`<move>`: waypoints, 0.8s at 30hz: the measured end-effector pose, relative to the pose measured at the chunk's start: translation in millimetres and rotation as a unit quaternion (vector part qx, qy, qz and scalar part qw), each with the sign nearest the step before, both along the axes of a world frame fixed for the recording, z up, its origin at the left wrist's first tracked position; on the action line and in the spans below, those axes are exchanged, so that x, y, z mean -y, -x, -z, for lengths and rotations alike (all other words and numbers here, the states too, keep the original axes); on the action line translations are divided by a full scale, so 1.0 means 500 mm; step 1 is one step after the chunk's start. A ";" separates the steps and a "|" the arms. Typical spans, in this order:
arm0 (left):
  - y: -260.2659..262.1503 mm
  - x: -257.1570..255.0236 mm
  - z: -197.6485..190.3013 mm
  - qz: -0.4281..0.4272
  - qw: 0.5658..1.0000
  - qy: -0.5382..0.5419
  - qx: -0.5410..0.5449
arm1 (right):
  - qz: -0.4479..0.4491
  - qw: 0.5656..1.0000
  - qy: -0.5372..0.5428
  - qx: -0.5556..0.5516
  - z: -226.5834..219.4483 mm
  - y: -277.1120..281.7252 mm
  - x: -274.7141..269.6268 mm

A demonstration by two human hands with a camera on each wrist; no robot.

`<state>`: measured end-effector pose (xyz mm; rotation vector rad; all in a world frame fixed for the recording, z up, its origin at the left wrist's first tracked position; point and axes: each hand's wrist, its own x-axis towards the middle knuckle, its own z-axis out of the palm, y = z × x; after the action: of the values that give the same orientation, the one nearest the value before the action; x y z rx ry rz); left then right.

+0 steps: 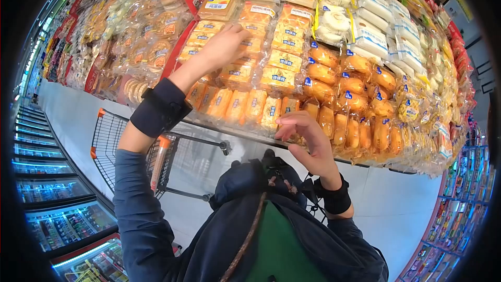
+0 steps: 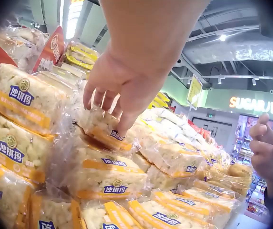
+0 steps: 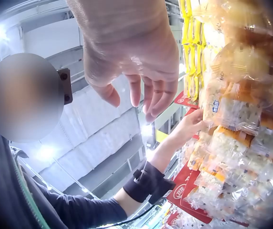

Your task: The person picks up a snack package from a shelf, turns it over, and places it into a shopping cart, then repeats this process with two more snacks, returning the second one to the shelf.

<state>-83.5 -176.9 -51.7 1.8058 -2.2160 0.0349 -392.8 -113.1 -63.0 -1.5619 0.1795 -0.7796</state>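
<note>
In the left wrist view, my left hand (image 2: pixel 131 81) reaches down over a clear-wrapped packet of sachima (image 2: pixel 103 129) with an orange band and blue label. The thumb presses against its front and the fingers curl over its top edge, pinching it. This packet lies on top of a stack of similar sachima packets (image 2: pixel 112 176). In the head view, the left hand (image 1: pixel 224 47) covers part of that row. My right hand (image 1: pixel 315 143) hovers by the display's front edge, near the upright packets, holding nothing. Its fingers (image 3: pixel 158 98) hang loosely bent in the right wrist view.
Wrapped orange-brown buns (image 1: pixel 321 73) and white-packed pastries (image 1: pixel 370 36) lie to the right. A red divider (image 1: pixel 180 47) runs along the left of the sachima. Below the display's left side stands a shopping cart (image 1: pixel 109 146); lit freezers (image 1: pixel 68 224) line the far left.
</note>
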 end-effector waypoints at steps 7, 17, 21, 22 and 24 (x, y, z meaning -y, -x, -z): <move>0.001 0.009 -0.004 0.018 1.000 0.014 -0.003 | 0.004 1.000 0.001 -0.001 0.010 -0.004 0.007; 0.001 0.003 0.023 0.029 0.991 0.083 0.097 | 0.008 1.000 -0.002 -0.015 0.018 -0.013 0.004; 0.006 -0.006 0.018 0.027 0.993 0.079 0.087 | 0.005 1.000 0.002 -0.019 0.019 -0.018 0.000; 0.005 -0.006 0.020 0.029 0.992 0.086 0.090 | 0.004 1.000 0.003 -0.020 0.020 -0.019 0.000; 0.004 -0.009 0.020 0.033 0.990 0.102 0.096 | 0.002 1.000 0.000 -0.020 0.019 -0.022 -0.003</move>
<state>-85.6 -172.2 -61.9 1.6797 -2.3026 0.4232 -381.7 -111.6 -72.4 -1.5774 0.2116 -0.7518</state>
